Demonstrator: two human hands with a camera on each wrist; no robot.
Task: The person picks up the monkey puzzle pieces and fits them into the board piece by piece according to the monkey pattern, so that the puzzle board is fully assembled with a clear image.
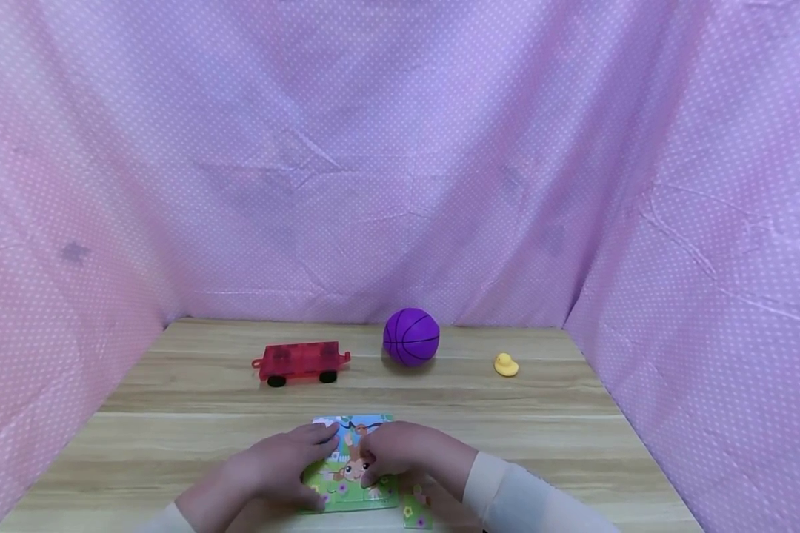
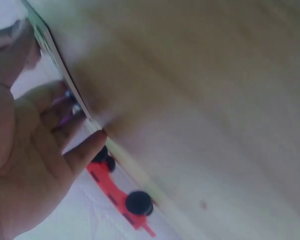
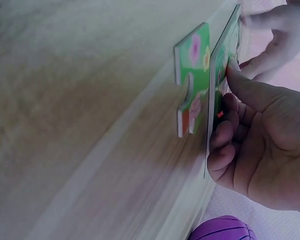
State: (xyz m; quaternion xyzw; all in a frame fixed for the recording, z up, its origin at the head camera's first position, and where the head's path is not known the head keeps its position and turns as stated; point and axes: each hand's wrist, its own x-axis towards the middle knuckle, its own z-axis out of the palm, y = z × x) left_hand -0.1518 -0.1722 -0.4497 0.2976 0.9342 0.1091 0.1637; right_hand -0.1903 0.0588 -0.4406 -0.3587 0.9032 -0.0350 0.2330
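A jigsaw puzzle (image 1: 344, 489) with a cartoon monkey on green and blue lies flat near the front of the table. My left hand (image 1: 281, 464) rests along its left side, fingers loosely extended and touching it; the left wrist view shows this hand (image 2: 35, 155) at the puzzle's edge. Over the right part of the puzzle, my right hand (image 1: 407, 453) has its thumb and curled fingers on a puzzle piece (image 3: 219, 102), mostly hidden by them. A loose puzzle piece (image 1: 410, 514), green with flowers, lies just right of the puzzle, under the right forearm.
Behind the puzzle, a red toy wagon (image 1: 301, 362) with black wheels stands at the left. A purple ball (image 1: 411, 337) with black lines sits at the back middle, and a small yellow duck (image 1: 506, 365) at the right. Pink dotted cloth (image 1: 400, 185) surrounds the wooden table (image 1: 547, 444).
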